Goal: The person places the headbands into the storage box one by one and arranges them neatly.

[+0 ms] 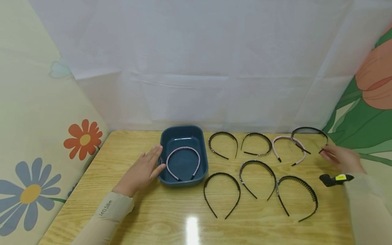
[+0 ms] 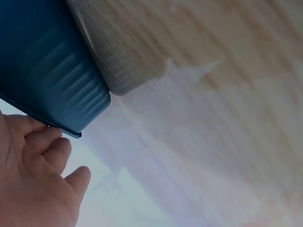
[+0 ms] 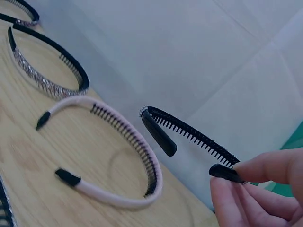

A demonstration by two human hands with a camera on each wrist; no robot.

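Head view: one blue container, on the desk left of the loose stock; contents, one pink headband. Left hand: fingers extended, thumb apart, resting against the container's left side. Right hand: at the far right, holding one end of a black headband, which overlaps in this view a second pink headband on the desk. Also on the desk: five more black headbands, two at the back, three in front

Left wrist view: fingers loosely bent, fingertips at the container's rim, gripping nothing; apparently a steadying touch

Right wrist view: thumb and fingers pinching one tip, the other end free; the toothed band appears raised off the desk. Step in hand, as judged: picking up this band. Next move seems to call for a firm pinch and a lift clear of the pink one
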